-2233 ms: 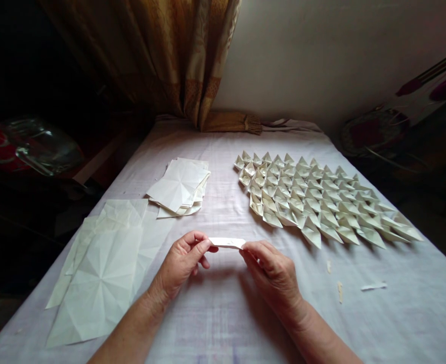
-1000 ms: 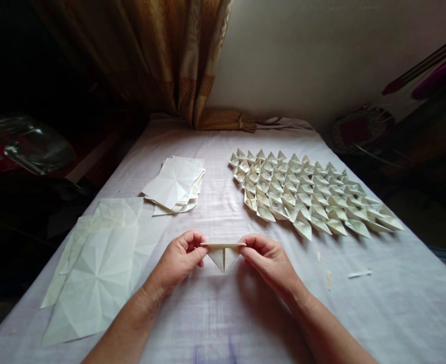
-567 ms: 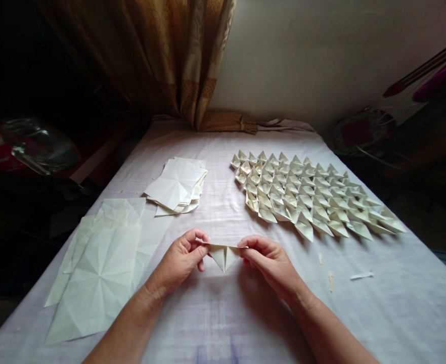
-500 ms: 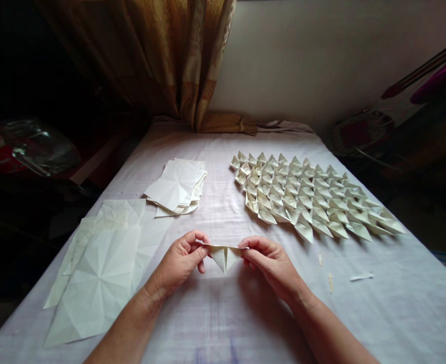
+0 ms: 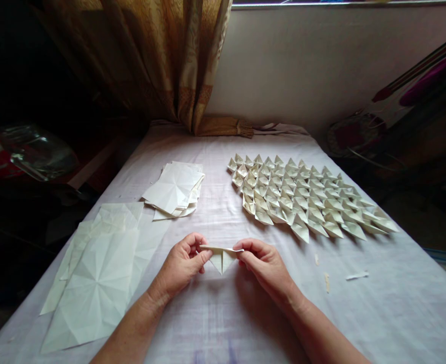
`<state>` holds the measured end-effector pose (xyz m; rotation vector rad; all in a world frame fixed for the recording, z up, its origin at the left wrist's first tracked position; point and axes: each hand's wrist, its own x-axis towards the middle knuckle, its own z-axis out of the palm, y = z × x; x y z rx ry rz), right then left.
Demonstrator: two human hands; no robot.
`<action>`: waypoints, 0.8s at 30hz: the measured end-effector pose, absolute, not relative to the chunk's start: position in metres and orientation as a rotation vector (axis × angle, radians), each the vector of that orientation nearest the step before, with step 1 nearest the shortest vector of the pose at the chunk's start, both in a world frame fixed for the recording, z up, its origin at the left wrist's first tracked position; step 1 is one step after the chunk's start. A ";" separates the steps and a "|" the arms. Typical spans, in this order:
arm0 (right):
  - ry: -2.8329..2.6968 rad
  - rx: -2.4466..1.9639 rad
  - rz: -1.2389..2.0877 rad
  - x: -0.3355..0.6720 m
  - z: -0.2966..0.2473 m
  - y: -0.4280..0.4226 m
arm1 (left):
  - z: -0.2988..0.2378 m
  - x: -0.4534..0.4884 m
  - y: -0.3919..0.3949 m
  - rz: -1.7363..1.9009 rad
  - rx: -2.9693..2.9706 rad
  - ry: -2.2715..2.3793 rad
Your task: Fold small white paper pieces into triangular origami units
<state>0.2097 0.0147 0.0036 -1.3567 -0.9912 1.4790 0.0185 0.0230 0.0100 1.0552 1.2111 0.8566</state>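
A small folded piece of paper [image 5: 222, 259], pale cream with a downward point and a crease down its middle, is held between both hands above the cloth. My left hand [image 5: 183, 260] pinches its left corner between thumb and fingers. At the right corner, my right hand [image 5: 263, 260] grips it the same way. Beyond the right hand, many folded paper boats [image 5: 302, 197] stand in close rows. To the left lie large creased paper sheets [image 5: 97, 283], and behind them a stack of smaller creased sheets [image 5: 173, 187].
A pale cloth [image 5: 215, 323] covers the table. Narrow paper scraps [image 5: 357, 276] lie to the right of my hands. A gold curtain [image 5: 192, 60] hangs at the far edge before a wall [image 5: 302, 65]. Dark clutter flanks both sides.
The paper's top edge now looks thicker and slightly tilted, lower at the right, and my left thumb sits further over its front. The whole view has shifted slightly.
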 end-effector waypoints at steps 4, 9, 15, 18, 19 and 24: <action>-1.015 -1.356 1.508 0.209 0.004 0.014 | 0.011 0.019 0.023 0.810 1.068 1.195; -1.126 -1.311 1.475 0.209 0.004 0.014 | 0.012 0.018 0.023 0.789 1.091 1.194; -1.187 -1.286 1.421 0.208 -0.006 0.012 | 0.012 0.018 0.022 0.772 1.105 1.157; -1.138 -1.258 1.431 0.208 -0.006 0.012 | 0.013 0.017 0.023 0.786 1.078 1.122; -1.126 -1.241 1.456 0.209 -0.005 0.012 | 0.013 0.017 0.024 0.790 1.066 1.115; -1.082 -1.189 1.602 0.213 0.004 0.015 | 0.011 0.011 0.025 0.768 1.070 1.072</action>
